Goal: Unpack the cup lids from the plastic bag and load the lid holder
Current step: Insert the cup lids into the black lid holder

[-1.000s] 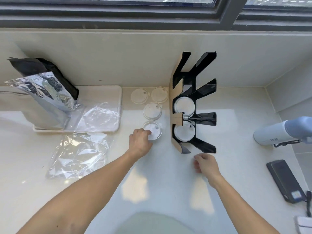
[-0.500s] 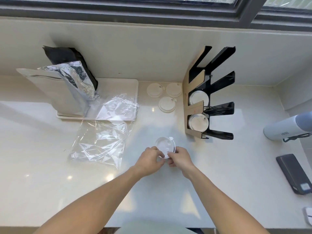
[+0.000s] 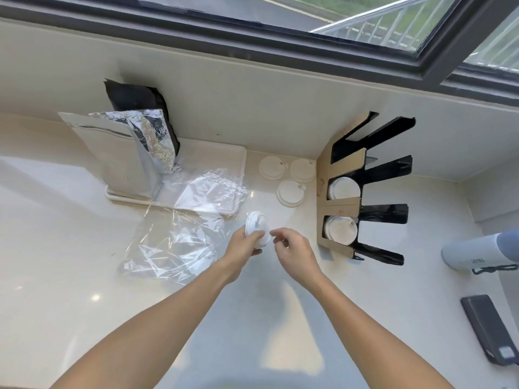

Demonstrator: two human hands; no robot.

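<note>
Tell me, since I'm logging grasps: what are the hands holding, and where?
The left hand grips a white round plastic cup lid by its near rim. The right hand holds nothing visible.

The left hand (image 3: 243, 244) covers the lower part of the lid (image 3: 257, 226) it grips, which is blurred. The right hand (image 3: 293, 249) has its fingertips curled near the lid's edge; contact cannot be told. The holder (image 3: 365, 189) hides the sides of its lid stacks. The flask (image 3: 477, 249) and the phone (image 3: 490, 329) are cut off by the right edge.
</note>
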